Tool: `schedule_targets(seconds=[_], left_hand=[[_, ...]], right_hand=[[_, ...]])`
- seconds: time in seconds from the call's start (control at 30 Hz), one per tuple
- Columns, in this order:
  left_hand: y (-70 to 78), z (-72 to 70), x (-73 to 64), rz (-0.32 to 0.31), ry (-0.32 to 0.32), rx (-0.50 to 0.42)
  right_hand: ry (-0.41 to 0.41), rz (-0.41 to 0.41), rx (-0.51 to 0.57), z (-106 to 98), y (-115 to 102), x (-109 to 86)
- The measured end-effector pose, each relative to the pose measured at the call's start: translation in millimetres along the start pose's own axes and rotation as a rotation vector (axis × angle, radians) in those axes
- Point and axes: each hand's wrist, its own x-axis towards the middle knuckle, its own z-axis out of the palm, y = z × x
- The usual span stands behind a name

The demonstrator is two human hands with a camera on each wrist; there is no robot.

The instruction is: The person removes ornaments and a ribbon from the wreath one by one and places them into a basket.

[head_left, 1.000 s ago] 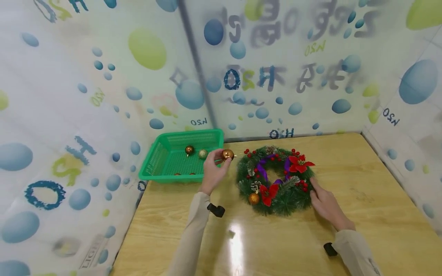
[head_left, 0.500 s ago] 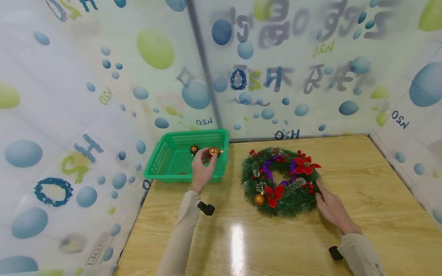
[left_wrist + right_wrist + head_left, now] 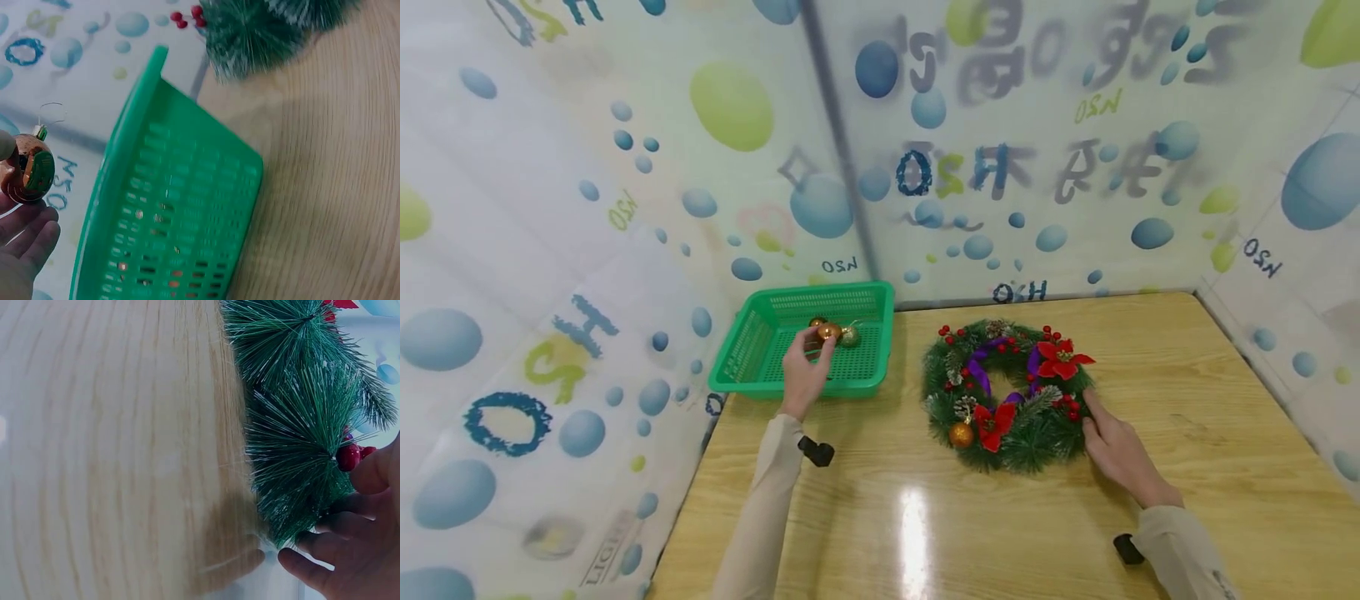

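My left hand (image 3: 806,375) pinches a shiny copper-brown bauble (image 3: 829,332) between thumb and fingers, over the green basket (image 3: 722,379). In the left wrist view the bauble (image 3: 30,170) has a cap and a thin loop of thread on top. Below it in the head view, another brown bauble (image 3: 817,321) and a pale gold glitter bauble (image 3: 850,337) lie in the basket. At the right edge of the green wreath (image 3: 1030,442) my right hand (image 3: 1116,450) holds the needles, thumb near the red berries (image 3: 349,456) in the right wrist view.
The wreath bears red poinsettias (image 3: 1060,360), a purple ribbon (image 3: 977,375), frosted sprigs and an orange bauble (image 3: 961,434) at its lower left. Basket and wreath sit apart on a wooden table (image 3: 1000,533). A patterned wall covering (image 3: 970,208) stands right behind the table.
My left hand has carried the copper-brown bauble leftward, from between basket and wreath to over the basket. My right hand has stayed at the wreath's right edge.
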Motion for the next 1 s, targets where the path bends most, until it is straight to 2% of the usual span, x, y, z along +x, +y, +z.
schedule_targets(seconds=[0.3,0.57,0.77,1.0], left_hand=[[-21.2,-14.3,13.3,-0.132,-0.034,0.063],[-23.0,-20.5,26.7,-0.150,-0.089,0.154],[-23.7,-27.6,33.0,-0.211,-0.072,0.195],[-29.4,-33.5,30.5,-0.265,-0.056,0.223]], right_hand=[[0.011,-0.002,-0.010,3.4,1.8,-0.3],[0.041,-0.008,-0.010,4.1,-0.7,-1.2],[0.030,-0.009,-0.005,3.5,-1.0,-2.6],[0.023,-0.008,0.003,3.4,0.4,-1.8]])
